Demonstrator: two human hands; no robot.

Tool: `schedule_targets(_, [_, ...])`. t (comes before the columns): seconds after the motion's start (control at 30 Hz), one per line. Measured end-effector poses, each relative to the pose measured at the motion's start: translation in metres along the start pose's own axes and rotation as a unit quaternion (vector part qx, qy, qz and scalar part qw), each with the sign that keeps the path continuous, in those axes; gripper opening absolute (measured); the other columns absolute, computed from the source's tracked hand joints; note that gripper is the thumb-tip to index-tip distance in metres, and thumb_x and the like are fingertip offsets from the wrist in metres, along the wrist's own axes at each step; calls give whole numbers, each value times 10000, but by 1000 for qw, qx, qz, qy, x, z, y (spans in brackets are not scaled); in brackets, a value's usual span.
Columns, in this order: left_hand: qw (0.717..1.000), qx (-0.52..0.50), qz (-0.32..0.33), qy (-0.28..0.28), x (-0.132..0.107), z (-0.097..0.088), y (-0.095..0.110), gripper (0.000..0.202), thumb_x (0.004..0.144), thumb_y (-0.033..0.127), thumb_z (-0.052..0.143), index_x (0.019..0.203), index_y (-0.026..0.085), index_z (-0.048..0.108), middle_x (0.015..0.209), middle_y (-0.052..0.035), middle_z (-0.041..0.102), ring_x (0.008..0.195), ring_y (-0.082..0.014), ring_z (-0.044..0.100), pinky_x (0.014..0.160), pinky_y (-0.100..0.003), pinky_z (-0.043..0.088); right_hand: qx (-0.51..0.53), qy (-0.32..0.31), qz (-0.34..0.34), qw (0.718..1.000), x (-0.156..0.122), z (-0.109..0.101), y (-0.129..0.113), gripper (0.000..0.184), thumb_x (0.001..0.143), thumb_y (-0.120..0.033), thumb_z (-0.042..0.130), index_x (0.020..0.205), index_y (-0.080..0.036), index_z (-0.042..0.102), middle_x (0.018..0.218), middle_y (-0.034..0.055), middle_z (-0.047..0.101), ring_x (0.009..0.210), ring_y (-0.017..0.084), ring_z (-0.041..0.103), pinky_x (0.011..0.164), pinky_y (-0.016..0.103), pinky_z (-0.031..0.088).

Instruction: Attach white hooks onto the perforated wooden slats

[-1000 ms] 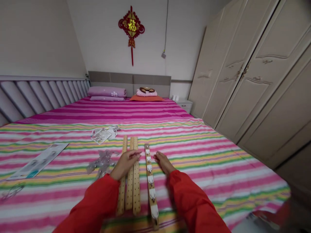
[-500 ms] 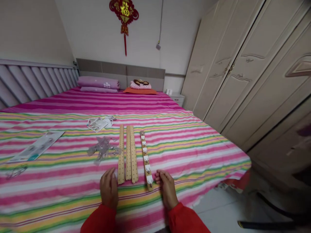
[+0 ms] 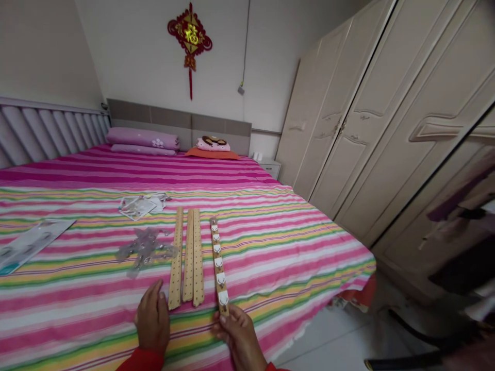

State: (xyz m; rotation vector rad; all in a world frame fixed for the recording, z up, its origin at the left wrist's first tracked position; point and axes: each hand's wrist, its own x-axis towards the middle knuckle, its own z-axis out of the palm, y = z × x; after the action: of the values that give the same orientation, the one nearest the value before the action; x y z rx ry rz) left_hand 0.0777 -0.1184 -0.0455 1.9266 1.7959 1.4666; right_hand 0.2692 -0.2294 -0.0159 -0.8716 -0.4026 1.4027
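Note:
A narrow wooden strip (image 3: 217, 270) carries a row of several white-backed hooks. My right hand (image 3: 238, 332) pinches its near end between thumb and fingers, and the strip lies lengthwise away from me. To its left rest three pale wooden strips dotted with holes; one strip (image 3: 176, 265) is a little apart, while two strips (image 3: 193, 263) lie side by side. My left hand (image 3: 153, 317) is open beside their near ends, fingers stretched forward, with nothing in it. Small clear plastic bags (image 3: 145, 248) with metal bits inside lie just beyond my left hand.
Torn packaging (image 3: 141, 206) lies farther back on the striped bedspread (image 3: 270, 247). A flat clear package (image 3: 34, 245) is at the left. Folded bedding (image 3: 143, 139) stands by the headboard. A wardrobe (image 3: 348, 118) lines the right, with tiled floor (image 3: 320, 330) below.
My right hand has moved from beside the hook strip onto its near end and now grips it. The view has turned slightly to the right.

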Motion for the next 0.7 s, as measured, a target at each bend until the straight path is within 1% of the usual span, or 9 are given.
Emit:
schedule_targets(0.07, [1000,4,1,0,0,0,0,460,892,373,277,1193,142,538,1164,-151,576,1118,-277,509,977,-454,393,-4,15,-9,1000,4,-1,4,340,583,-331,848,831,-141,714,744,68,703,564,126,620,525,223,462])
schedule_targets(0.13, [1000,5,6,-1,0,0,-1,455,888,373,281,1186,149,541,1154,-146,583,1103,-275,518,964,-447,402,0,13,-11,1000,8,-4,7,334,587,-335,845,825,-140,715,734,67,703,551,126,617,522,227,467])
schedule_targets(0.3, [1000,14,4,-9,1,2,-8,460,882,386,288,1178,146,546,1157,-154,589,1082,-289,530,935,-452,417,26,0,-1,1000,16,-14,11,285,591,-287,843,808,-148,723,736,72,712,558,126,625,525,221,475])
schedule_targets(0.4, [1000,13,1,-14,1,3,-10,458,877,393,296,1185,165,546,1165,-146,589,1090,-298,527,929,-466,418,45,-1,8,999,20,-20,10,284,571,-270,855,796,-152,729,738,76,721,560,125,626,535,223,485])
schedule_targets(0.57, [1000,11,1,-13,1,2,-11,453,873,408,295,1171,181,549,1148,-140,593,1079,-299,531,921,-471,421,49,1,6,999,21,-33,-2,289,561,-256,861,797,-147,736,752,84,729,567,115,626,550,214,489])
schedule_targets(0.7, [1000,10,-4,-9,0,3,-11,432,871,411,311,1175,208,541,1139,-124,596,1067,-292,538,920,-469,422,42,9,-11,999,18,-43,-26,276,563,-239,857,797,-155,737,756,75,725,576,109,619,558,206,489])
